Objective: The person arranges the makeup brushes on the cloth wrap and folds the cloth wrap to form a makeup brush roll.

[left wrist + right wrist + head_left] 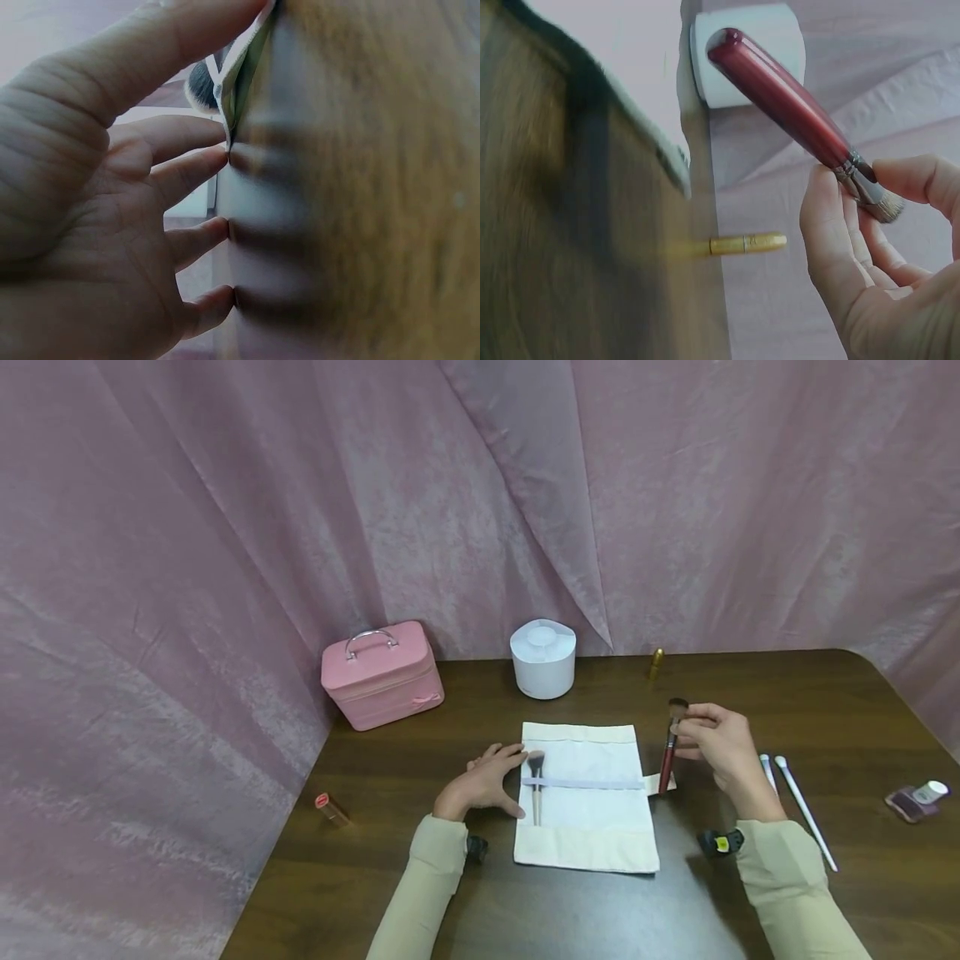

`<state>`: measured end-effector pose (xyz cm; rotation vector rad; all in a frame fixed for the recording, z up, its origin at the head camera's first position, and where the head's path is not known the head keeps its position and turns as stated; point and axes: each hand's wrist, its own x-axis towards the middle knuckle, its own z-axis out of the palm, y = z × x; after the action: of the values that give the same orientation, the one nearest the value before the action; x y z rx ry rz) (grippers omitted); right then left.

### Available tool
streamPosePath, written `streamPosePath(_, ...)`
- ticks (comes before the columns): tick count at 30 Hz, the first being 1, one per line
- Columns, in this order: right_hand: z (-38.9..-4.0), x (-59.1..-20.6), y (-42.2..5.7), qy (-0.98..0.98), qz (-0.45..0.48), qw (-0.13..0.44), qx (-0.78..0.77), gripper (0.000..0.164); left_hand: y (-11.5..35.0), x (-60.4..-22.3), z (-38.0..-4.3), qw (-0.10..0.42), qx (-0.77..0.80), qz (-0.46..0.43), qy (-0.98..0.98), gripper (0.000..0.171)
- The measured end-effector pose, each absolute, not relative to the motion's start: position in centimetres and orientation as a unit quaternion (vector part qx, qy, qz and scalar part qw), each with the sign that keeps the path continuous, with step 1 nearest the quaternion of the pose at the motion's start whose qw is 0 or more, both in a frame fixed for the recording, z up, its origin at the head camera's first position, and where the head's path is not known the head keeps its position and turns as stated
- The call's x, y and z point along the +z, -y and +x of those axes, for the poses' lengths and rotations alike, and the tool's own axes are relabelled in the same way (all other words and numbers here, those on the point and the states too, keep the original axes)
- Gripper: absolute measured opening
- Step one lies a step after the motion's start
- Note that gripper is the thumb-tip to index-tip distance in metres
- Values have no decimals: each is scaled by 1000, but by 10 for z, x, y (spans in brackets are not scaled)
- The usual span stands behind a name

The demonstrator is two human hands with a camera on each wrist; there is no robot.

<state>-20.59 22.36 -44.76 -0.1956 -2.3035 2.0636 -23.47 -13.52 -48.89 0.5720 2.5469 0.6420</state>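
Pinched near its bristle end in my right hand [716, 745] is a makeup brush [667, 758] with a dark red handle, held at the right edge of a white cloth brush roll [588, 839]. In the right wrist view the thumb and fingers grip the brush's metal collar [859, 180], handle end away from the hand. A second makeup brush [536, 789] with dark bristles lies on the roll's left side, tucked under a pale lilac band [588, 783]. My left hand [491, 781] has its fingers spread, with the thumb and fingertips touching the roll's left edge.
Two white sticks [806, 810] lie right of my right wrist, and a nail polish bottle [915, 800] lies farther right. At the back stand a pink case [382, 677], a white round container [543, 664] and a gold tube [656, 664]. A lipstick-like tube [332, 810] lies left.
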Motion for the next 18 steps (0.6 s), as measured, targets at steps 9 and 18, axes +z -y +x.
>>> streamPosePath(9,-218,-443,-200,685,-77,29,724,31,134,-487,-234,223,236,203,-924,98)
streamPosePath(18,-228,-446,-172,681,-128,49,719,26,135,-492,-235,224,233,205,-924,97)
